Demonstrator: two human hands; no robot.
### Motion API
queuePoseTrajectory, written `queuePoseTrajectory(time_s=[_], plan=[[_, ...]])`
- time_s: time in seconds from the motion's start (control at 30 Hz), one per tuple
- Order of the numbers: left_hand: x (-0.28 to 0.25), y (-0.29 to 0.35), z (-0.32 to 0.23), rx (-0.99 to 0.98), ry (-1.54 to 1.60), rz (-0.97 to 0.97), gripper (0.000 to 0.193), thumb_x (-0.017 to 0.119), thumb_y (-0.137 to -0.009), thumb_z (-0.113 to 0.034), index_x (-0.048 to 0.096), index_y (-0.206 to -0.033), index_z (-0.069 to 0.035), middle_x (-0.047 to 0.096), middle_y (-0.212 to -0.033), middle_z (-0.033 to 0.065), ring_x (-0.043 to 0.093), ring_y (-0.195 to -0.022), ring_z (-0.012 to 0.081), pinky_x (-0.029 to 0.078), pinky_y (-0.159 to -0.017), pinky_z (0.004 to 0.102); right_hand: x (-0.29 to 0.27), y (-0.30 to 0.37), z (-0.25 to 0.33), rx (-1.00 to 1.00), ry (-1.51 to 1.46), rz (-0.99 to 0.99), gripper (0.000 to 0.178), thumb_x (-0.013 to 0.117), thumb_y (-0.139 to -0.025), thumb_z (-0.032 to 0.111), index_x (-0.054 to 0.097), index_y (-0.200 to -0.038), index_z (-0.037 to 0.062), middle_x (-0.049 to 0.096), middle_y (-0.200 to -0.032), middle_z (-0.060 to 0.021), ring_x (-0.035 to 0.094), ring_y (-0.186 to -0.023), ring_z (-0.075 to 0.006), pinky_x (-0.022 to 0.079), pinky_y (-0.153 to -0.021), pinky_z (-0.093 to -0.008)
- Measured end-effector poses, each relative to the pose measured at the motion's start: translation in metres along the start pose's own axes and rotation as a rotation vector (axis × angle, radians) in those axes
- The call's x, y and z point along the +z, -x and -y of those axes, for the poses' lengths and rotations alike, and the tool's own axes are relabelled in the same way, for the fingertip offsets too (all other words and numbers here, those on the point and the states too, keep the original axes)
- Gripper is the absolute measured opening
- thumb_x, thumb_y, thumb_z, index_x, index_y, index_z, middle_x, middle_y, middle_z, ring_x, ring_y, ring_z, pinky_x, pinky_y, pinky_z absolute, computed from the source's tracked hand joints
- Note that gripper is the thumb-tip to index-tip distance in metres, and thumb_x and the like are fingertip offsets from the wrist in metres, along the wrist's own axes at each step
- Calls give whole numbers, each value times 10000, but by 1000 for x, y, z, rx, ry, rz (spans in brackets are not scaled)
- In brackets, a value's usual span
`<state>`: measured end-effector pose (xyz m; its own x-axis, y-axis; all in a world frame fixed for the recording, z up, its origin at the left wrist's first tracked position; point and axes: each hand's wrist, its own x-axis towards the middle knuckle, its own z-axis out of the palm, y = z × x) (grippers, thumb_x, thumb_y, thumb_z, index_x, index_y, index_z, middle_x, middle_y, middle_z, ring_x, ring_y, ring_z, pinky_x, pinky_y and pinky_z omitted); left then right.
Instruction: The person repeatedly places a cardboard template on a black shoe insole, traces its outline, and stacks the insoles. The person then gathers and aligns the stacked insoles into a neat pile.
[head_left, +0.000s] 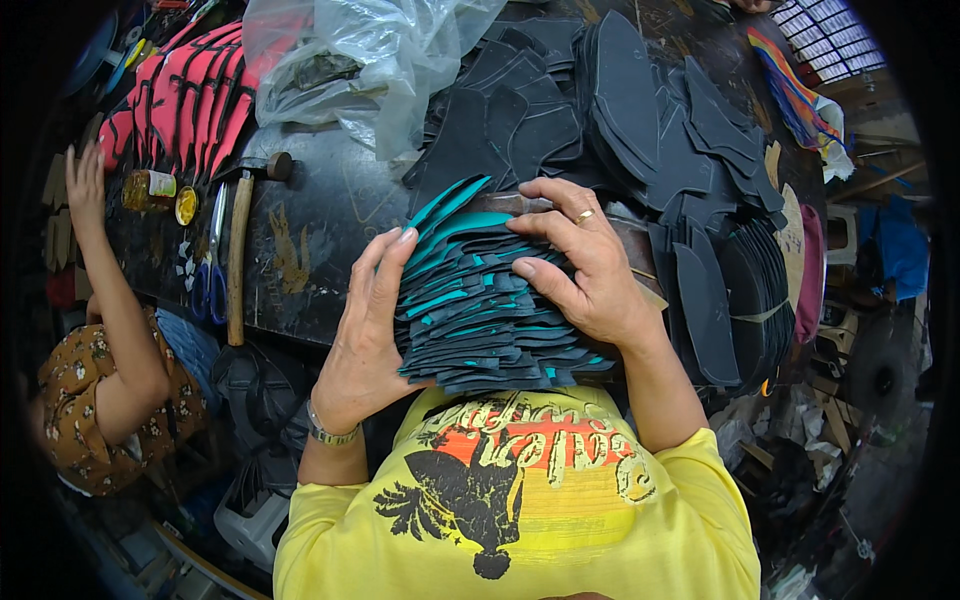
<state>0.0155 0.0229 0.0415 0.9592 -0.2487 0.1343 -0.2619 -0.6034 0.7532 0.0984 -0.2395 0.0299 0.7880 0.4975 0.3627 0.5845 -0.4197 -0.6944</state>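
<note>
A tall stack of black and teal cut pieces (pixel 490 310), thin and flexible like fabric or foam, stands at the table's near edge against my shirt. My left hand (pixel 365 325) presses along its left side, fingers straight and together. On the other side my right hand (pixel 580 260) curls over the upper right of the stack, thumb and fingertips on its edges. The top pieces at the far end fan upward, showing teal faces. Between my palms the layers lie unevenly. Black cut pieces (pixel 620 100) lie in piles just beyond and to the right.
A hammer (pixel 240 255), blue-handled scissors (pixel 210 285) and a small jar (pixel 150 190) lie to the left. Behind them are pink-and-black pieces (pixel 195 95) and a clear plastic bag (pixel 370 70). Another person's hand (pixel 85 185) reaches in at far left. A banded black stack (pixel 755 300) stands right.
</note>
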Motion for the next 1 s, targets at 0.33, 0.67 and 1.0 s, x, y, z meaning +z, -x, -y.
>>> queuePoseTrajectory(time_s=[0.33,0.67,1.0], plan=[[1,2,5,20,11,16,1213,990,-573,-382,367,-1589,-158,366,-1572,238,413,-1435,455,377,-1168,537,2,-3,0,225,-355,114,660,715,-940,284,500,-1504,16,621,-1338,-179,597,-1230,-305,401,-1112,-388],[2,2,7,36,-8,10,1116,977,-602,-351,422,-1550,-157,402,-1548,232,422,-1429,456,361,-1180,536,-3,-9,-7,216,-296,291,586,704,-956,325,580,-1421,-10,599,-1368,-180,554,-1213,-297,413,-1085,-394],[2,0,5,65,-4,-12,1068,969,-608,-308,450,-1527,-144,440,-1517,219,472,-1386,435,397,-1150,528,-1,-6,-6,233,-286,266,520,692,-968,309,617,-1381,2,582,-1329,-184,557,-1212,-300,426,-1064,-386]])
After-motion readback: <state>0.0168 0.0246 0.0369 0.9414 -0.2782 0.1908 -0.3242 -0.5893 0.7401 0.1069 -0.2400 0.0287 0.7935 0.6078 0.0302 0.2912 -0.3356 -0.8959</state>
